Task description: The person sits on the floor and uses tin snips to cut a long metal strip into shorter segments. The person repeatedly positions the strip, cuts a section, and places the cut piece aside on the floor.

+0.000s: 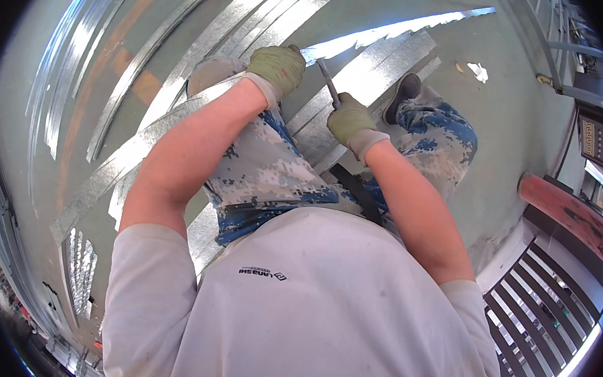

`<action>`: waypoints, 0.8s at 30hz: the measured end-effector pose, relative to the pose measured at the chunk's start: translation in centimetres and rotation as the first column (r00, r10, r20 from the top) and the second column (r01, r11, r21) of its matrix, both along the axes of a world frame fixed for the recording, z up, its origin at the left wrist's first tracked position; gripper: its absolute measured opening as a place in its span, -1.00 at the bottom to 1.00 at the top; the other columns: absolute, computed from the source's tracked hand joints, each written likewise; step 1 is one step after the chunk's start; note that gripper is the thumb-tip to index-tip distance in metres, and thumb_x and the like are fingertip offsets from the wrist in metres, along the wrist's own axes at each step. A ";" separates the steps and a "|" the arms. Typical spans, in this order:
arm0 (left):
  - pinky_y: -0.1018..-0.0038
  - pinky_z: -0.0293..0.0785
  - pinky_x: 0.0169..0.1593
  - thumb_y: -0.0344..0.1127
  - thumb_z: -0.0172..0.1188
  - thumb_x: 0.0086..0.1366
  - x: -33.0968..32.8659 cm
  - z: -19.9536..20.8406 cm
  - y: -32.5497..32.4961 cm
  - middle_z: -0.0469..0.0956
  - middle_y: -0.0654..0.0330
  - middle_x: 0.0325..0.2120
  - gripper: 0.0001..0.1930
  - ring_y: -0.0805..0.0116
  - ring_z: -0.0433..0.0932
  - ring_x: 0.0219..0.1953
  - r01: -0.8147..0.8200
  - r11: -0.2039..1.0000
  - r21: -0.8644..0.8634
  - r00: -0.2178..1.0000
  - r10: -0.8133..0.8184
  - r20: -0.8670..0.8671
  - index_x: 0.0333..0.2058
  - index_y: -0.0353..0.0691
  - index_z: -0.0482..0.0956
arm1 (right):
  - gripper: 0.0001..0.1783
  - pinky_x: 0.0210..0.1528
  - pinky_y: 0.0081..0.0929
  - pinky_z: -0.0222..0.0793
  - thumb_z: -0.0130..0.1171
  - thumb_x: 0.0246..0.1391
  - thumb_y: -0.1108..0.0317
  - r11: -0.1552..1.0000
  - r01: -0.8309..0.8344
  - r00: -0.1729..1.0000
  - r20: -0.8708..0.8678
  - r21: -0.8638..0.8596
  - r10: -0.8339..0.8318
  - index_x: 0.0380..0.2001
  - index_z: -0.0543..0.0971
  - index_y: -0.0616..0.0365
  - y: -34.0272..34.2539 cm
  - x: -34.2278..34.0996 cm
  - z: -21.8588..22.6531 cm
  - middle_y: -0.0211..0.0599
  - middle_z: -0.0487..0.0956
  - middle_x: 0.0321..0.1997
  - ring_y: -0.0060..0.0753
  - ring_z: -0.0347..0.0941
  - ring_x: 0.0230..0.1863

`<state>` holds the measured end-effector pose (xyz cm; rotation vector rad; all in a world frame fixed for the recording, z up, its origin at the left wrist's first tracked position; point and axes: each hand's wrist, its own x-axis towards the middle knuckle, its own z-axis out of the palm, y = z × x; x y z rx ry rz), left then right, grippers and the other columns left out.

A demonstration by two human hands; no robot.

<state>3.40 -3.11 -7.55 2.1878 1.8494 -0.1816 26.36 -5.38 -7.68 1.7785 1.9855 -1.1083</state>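
Note:
My left hand (278, 70), in a green work glove, is closed at the long shiny metal strip (388, 34). A small dark end (295, 49) shows at its fingers, but what it grips is mostly hidden. My right hand (350, 119), gloved the same way, is shut around a slim dark rod-shaped tool (328, 80). That tool's far end meets the strip's near edge, just right of my left hand. Jagged notches run along the strip's edge toward its pointed right end. Wider metal strips (370, 70) lie beneath and beside it.
Several long galvanized strips (246, 30) lie on the grey-green floor (465, 105) ahead and left. A white scrap (478, 72) lies at right. Further right stand a metal frame (549, 45), a red cylinder (570, 220) and a dark slatted rack (544, 297). My legs are folded beneath me.

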 end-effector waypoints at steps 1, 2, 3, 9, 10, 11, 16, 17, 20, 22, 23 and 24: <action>-0.04 0.75 -0.09 -0.23 0.17 0.54 -0.2 -0.2 -0.2 0.83 -0.16 -0.20 -0.60 -0.14 0.85 -0.14 -0.008 1.000 -0.013 1.000 0.008 -0.001 0.13 -0.45 0.64 | -0.52 0.25 0.11 0.64 0.16 0.41 0.32 0.999 0.007 0.999 0.045 -0.036 -0.005 0.31 0.55 0.30 0.0 -1.2 2.7 0.33 0.74 0.18 0.34 0.71 0.23; -0.05 0.75 -0.08 -0.21 0.18 0.54 -0.1 -0.2 -0.1 0.83 -0.16 -0.20 -0.60 -0.14 0.85 -0.14 -0.002 1.000 -0.022 1.000 0.002 0.001 0.13 -0.44 0.65 | -0.51 0.35 0.10 0.60 0.16 0.40 0.33 0.997 0.031 0.995 0.093 -0.068 -0.024 0.31 0.55 0.35 -0.2 -1.8 4.2 0.39 0.71 0.26 0.38 0.67 0.35; -0.05 0.74 -0.07 -0.20 0.20 0.53 0.0 -0.1 -0.2 0.83 -0.17 -0.19 -0.60 -0.14 0.85 -0.13 0.005 0.999 -0.033 1.000 -0.005 0.001 0.12 -0.44 0.66 | -0.51 0.34 0.10 0.61 0.16 0.41 0.34 0.999 0.022 0.993 0.120 -0.045 -0.017 0.31 0.54 0.37 -0.4 -1.8 4.2 0.37 0.71 0.27 0.36 0.68 0.35; 0.02 0.76 0.04 -0.24 0.20 0.49 0.2 1.3 0.1 0.85 -0.03 -0.05 -0.70 -0.05 0.85 -0.01 0.062 0.997 -0.041 0.998 -0.061 0.003 0.00 -0.18 0.85 | -0.53 0.33 0.09 0.65 0.14 0.46 0.32 0.990 -0.059 0.976 0.218 0.127 0.031 0.29 0.56 0.40 -0.9 -2.2 4.8 0.31 0.72 0.26 0.28 0.72 0.31; 0.04 0.77 0.05 -0.29 0.18 0.47 0.2 1.5 0.3 0.86 0.02 0.00 -0.69 -0.02 0.86 0.02 0.068 0.997 -0.046 0.998 -0.069 -0.013 -0.03 -0.10 0.90 | -0.54 0.33 0.09 0.66 0.14 0.46 0.31 0.989 -0.062 0.973 0.228 0.133 0.030 0.28 0.56 0.39 -0.9 -2.1 4.8 0.30 0.72 0.26 0.28 0.72 0.31; 0.04 0.77 0.07 -0.28 0.18 0.48 0.2 1.7 0.2 0.86 0.05 -0.01 -0.69 -0.03 0.85 0.03 0.073 0.996 -0.049 0.997 -0.074 -0.012 -0.01 -0.08 0.90 | -0.54 0.33 0.10 0.66 0.14 0.47 0.30 0.988 -0.065 0.971 0.238 0.139 0.030 0.27 0.57 0.38 -0.9 -2.0 4.7 0.30 0.72 0.26 0.28 0.72 0.31; 0.04 0.75 0.08 -0.14 0.28 0.47 0.1 1.1 0.9 0.86 0.01 -0.07 -0.70 -0.07 0.84 0.00 0.038 0.996 -0.084 0.999 -0.035 0.030 -0.02 -0.14 0.86 | -0.56 0.32 0.09 0.66 0.15 0.48 0.26 0.984 -0.063 0.967 0.252 0.170 0.018 0.27 0.59 0.32 -0.7 -2.0 4.8 0.25 0.73 0.27 0.26 0.72 0.30; 0.04 0.74 0.08 -0.08 0.32 0.46 0.0 1.0 1.0 0.86 -0.01 -0.10 -0.67 -0.09 0.84 -0.02 0.027 0.996 -0.088 0.998 -0.023 0.053 -0.03 -0.17 0.84 | -0.55 0.32 0.09 0.66 0.15 0.49 0.26 0.986 -0.043 0.968 0.253 0.159 0.002 0.28 0.59 0.30 -0.9 -2.0 4.9 0.24 0.73 0.27 0.25 0.72 0.31; 0.04 0.74 0.08 -0.06 0.37 0.44 -0.1 0.4 0.8 0.86 -0.02 -0.12 -0.68 -0.09 0.84 -0.01 -0.008 1.000 0.000 0.997 0.008 0.076 -0.05 -0.17 0.84 | -0.55 0.34 0.09 0.65 0.14 0.50 0.25 0.994 0.005 0.971 0.238 0.113 -0.032 0.30 0.59 0.26 -0.9 -2.4 4.4 0.21 0.73 0.27 0.24 0.71 0.34; 0.05 0.74 0.09 -0.05 0.38 0.46 -0.1 0.7 0.5 0.86 -0.02 -0.10 -0.66 -0.08 0.84 0.00 -0.037 0.999 -0.004 0.996 0.038 0.076 -0.02 -0.17 0.82 | -0.55 0.35 0.09 0.64 0.14 0.49 0.25 0.998 0.037 0.975 0.218 0.055 -0.048 0.32 0.58 0.23 -0.3 -2.6 4.1 0.22 0.72 0.28 0.23 0.69 0.36; 0.05 0.73 0.10 -0.04 0.38 0.46 -0.1 0.7 0.4 0.85 -0.03 -0.08 -0.65 -0.08 0.83 0.01 -0.044 0.999 -0.008 0.996 0.045 0.081 0.00 -0.17 0.82 | -0.54 0.36 0.09 0.62 0.14 0.48 0.26 0.998 0.033 0.975 0.219 0.044 -0.042 0.32 0.58 0.22 -0.1 -2.4 4.0 0.21 0.72 0.29 0.22 0.69 0.37; 0.06 0.73 0.12 -0.03 0.39 0.47 -0.2 0.9 0.3 0.85 -0.03 -0.06 -0.64 -0.08 0.83 0.02 -0.051 0.999 -0.013 0.995 0.052 0.081 0.03 -0.17 0.81 | -0.54 0.38 0.08 0.61 0.14 0.47 0.27 0.999 0.030 0.976 0.217 0.030 -0.036 0.33 0.59 0.22 0.1 -2.5 4.2 0.20 0.72 0.30 0.22 0.68 0.38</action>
